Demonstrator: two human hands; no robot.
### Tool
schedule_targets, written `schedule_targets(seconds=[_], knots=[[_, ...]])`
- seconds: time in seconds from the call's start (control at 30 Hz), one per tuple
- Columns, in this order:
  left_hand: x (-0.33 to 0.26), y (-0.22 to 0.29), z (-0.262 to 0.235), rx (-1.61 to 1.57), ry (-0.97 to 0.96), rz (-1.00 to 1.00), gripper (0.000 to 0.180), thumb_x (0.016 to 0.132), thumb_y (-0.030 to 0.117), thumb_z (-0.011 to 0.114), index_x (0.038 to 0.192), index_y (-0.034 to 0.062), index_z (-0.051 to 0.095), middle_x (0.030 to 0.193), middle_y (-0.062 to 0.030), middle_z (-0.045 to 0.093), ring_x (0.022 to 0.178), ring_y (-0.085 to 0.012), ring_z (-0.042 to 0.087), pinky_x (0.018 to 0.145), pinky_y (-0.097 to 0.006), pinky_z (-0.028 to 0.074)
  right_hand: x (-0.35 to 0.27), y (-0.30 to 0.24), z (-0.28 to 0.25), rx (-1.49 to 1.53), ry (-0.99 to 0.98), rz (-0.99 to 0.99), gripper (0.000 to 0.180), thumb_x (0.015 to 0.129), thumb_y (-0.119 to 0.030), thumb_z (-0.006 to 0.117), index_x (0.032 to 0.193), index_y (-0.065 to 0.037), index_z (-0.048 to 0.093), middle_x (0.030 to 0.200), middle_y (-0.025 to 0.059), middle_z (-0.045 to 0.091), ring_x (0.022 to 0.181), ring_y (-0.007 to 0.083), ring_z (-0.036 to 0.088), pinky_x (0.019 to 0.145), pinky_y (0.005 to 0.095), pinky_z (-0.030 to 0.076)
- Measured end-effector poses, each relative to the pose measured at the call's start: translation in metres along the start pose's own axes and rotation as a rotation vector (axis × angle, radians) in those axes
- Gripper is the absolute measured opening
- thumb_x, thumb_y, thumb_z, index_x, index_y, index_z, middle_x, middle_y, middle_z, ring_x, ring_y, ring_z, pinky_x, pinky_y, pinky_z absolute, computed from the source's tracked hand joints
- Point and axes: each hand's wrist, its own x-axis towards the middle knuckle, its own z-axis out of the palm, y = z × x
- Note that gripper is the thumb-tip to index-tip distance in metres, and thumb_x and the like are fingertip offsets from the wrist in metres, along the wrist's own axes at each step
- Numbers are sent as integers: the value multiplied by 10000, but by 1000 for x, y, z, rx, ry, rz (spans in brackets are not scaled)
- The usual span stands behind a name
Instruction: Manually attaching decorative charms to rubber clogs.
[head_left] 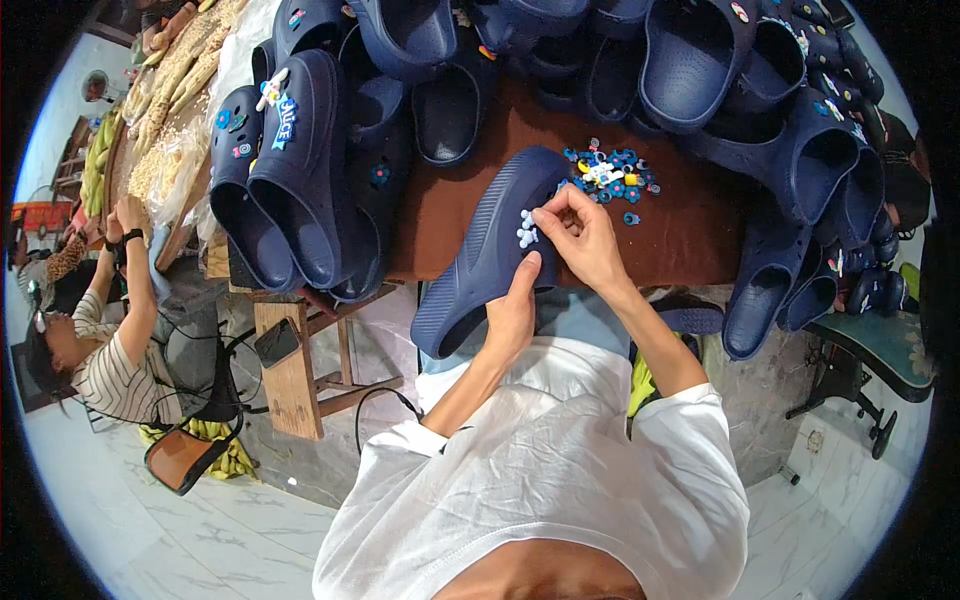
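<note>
**Both hands raised, fingers at work**

The left hand (513, 312) is cupped, thumb stretched up along its fingers. The right hand (583, 238) is bent at the wrist, fingertips pinched together just above the left thumb's tip. Both forearms are bare.

bare brown tabletop (455, 215) between navy clog piles (310, 160), charms (608, 172)

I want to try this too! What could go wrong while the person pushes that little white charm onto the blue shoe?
The navy clog hangs over the table edge, steadied only by the left hand, so it might slip. The white charm under the right hand could pop off. The loose charm pile nearby could get scattered.
</note>
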Motion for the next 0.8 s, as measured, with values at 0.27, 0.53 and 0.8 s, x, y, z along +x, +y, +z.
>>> schedule_targets(seconds=[0.27,0.53,0.8], knots=[[4,11,-1,-172,7,-95,440,928,-24,612,1346,42,494,1303,-66,547,1183,-170,544,1054,-332,431,-2,-8,5,-215,78,-264,131,878,-36,703,1009,-44,716,889,12,607,743,76,568,612,214,435],[9,17,-17,-245,29,-211,428,922,-2,623,1332,62,518,1268,-58,595,1160,-166,575,1036,-348,445,0,-12,20,-358,146,-394,127,851,-43,720,978,-43,723,887,65,619,698,145,603,589,264,472],[10,18,-14,-309,4,-220,408,911,-13,629,1303,52,535,1258,-65,598,1145,-183,580,1024,-360,455,4,-22,20,-295,104,-258,96,866,-90,707,946,-37,705,877,84,648,718,232,660,613,310,528]])
